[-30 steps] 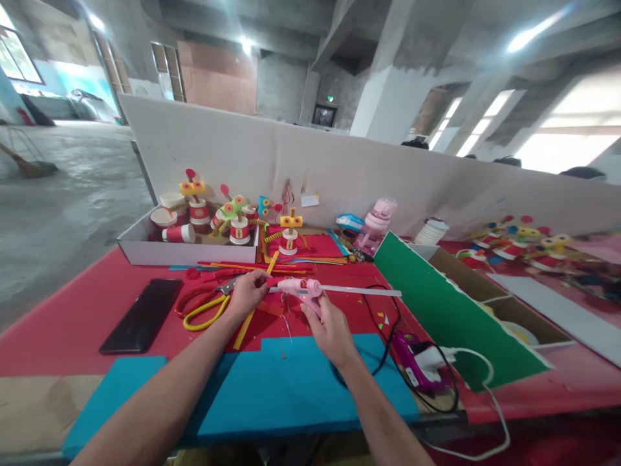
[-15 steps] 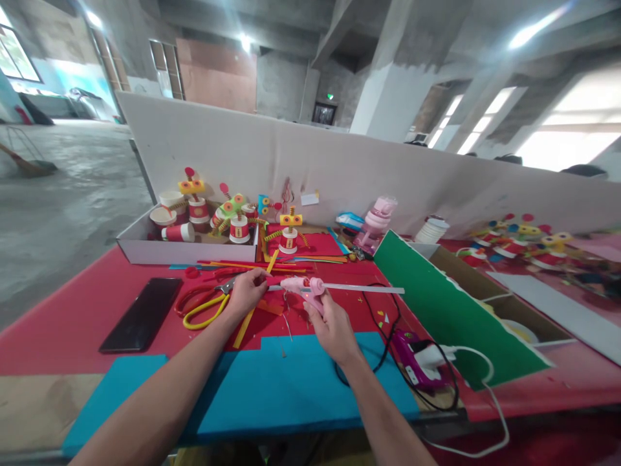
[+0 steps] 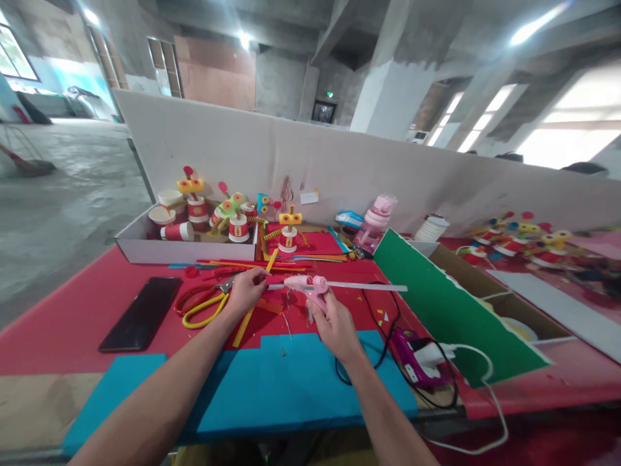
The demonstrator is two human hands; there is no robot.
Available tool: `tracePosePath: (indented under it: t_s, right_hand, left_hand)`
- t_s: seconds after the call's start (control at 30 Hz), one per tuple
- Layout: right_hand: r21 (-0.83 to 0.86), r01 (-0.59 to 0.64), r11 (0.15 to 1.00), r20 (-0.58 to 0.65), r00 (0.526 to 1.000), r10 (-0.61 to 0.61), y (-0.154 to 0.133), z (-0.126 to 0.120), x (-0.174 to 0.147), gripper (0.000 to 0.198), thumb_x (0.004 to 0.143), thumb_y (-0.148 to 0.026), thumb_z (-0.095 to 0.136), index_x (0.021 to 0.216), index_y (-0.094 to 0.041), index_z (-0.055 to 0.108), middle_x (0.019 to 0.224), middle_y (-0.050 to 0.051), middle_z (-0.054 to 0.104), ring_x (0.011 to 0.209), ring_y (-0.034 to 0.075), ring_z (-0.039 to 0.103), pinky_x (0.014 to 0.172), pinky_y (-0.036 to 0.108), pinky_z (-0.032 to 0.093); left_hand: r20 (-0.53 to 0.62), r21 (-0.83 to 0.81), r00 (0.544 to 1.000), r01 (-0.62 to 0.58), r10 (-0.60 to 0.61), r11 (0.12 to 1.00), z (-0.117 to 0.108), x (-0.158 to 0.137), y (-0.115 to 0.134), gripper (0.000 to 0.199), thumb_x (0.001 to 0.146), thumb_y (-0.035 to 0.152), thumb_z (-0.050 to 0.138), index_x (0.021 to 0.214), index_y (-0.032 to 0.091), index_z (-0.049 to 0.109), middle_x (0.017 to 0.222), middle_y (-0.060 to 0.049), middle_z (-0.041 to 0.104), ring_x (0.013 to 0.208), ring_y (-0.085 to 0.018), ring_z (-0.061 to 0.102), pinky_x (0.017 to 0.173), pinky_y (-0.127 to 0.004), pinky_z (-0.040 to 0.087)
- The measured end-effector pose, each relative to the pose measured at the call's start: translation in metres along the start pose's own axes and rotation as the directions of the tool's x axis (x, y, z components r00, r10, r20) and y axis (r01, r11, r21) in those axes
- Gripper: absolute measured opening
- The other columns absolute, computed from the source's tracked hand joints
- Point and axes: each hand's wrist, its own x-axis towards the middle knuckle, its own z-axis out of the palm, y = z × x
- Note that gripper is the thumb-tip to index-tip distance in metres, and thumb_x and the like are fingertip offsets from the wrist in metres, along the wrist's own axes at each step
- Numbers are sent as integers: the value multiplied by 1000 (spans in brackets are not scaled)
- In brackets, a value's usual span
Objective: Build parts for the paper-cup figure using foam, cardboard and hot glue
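Observation:
My right hand (image 3: 336,327) is wrapped round the handle of a pink glue gun (image 3: 305,285), its nozzle pointing left. A long pale glue stick (image 3: 369,286) sticks out of its back end. Just left of the nozzle, my left hand (image 3: 247,289) is closed in a pinch; a bit of red shows at its fingertips, too small to name. A yellow paper strip (image 3: 242,329) runs under that hand. Beside the wrist lie scissors with red and yellow handles (image 3: 206,312) and grey-jawed pliers with red handles (image 3: 187,299), partly overlapping.
A black phone (image 3: 140,315) lies at left. Behind it, a white box (image 3: 189,252) holds paper-cup figures; another figure (image 3: 288,239) stands beside it. A green board (image 3: 451,310), a purple power strip (image 3: 417,359) and cables are at right. Blue sheets (image 3: 301,388) cover the front edge.
The glue gun and my right hand have shifted slightly right, widening the gap to my left fingertips a little. My left hand has barely moved.

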Motion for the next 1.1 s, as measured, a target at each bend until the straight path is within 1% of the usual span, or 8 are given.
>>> tracePosePath:
  t_s: [0.27, 0.57, 0.73, 0.83, 0.9, 0.97, 1.03, 1.1]
  right_hand:
    - [8, -9, 1000, -32, 999, 10, 6, 1, 1, 45, 92, -39, 44, 130, -14, 46, 94, 11, 71, 73, 22, 68, 63, 26, 48]
    - [1, -19, 1000, -24, 1000, 19, 8, -1, 1, 44, 92, -39, 43, 127, -14, 49, 90, 11, 71, 76, 22, 68, 61, 26, 47]
    - [-12, -29, 1000, -25, 999, 29, 9, -1, 2, 41, 91, -38, 44, 124, -14, 50, 84, 10, 70, 69, 21, 66, 58, 25, 45]
    - [3, -32, 999, -32, 999, 32, 8, -2, 1, 40, 91, -39, 45, 123, -15, 51, 87, 11, 70, 73, 22, 67, 61, 26, 46]
    - [65, -55, 996, -36, 998, 57, 8, -4, 1, 40, 90, -41, 47, 119, -14, 53, 82, 9, 70, 67, 20, 65, 58, 25, 45]
    - [199, -112, 974, -25, 992, 120, 10, -7, 3, 39, 88, -45, 48, 111, -14, 56, 69, 5, 67, 52, 16, 58, 51, 24, 42]
    - [387, -190, 902, 7, 979, 203, 16, -8, 7, 40, 85, -49, 51, 102, -14, 58, 59, 2, 63, 42, 12, 49, 44, 23, 39]
    - [545, -258, 798, 52, 960, 275, 27, -8, 14, 41, 81, -51, 55, 96, -13, 58, 59, 1, 62, 40, 10, 46, 43, 22, 39]
  left_hand:
    - [-3, -3, 1000, 5, -5, 1000, -2, 0, 4, 22, 65, 14, 53, 81, 17, 69, 57, 4, 57, 54, -11, 52, 55, -20, 38]
    - [7, -8, 1000, 13, -13, 1000, -3, -1, 7, 20, 67, 15, 53, 79, 18, 68, 56, 4, 57, 54, -11, 52, 54, -20, 37]
    - [13, -22, 1000, 18, -17, 1000, -4, -1, 7, 21, 66, 16, 52, 80, 18, 68, 56, 4, 58, 54, -11, 53, 53, -20, 38]
    - [9, -23, 1000, 20, -20, 1000, -4, 0, 7, 21, 66, 15, 53, 79, 18, 69, 56, 4, 58, 54, -11, 52, 53, -20, 37]
    - [11, -72, 999, 35, -34, 997, -3, 0, 5, 21, 64, 15, 53, 78, 18, 69, 55, 4, 57, 53, -11, 51, 52, -20, 37]
    - [36, -194, 997, 76, -70, 978, -3, 0, 3, 22, 62, 14, 53, 78, 17, 69, 54, 4, 56, 51, -10, 50, 50, -20, 36]
    - [77, -311, 992, 119, -100, 943, -2, 0, 2, 24, 61, 15, 53, 80, 16, 68, 52, 5, 55, 49, -10, 50, 48, -20, 37]
    - [105, -406, 987, 151, -118, 901, -1, 0, 2, 25, 62, 17, 55, 83, 15, 67, 53, 5, 56, 48, -10, 51, 48, -20, 40]
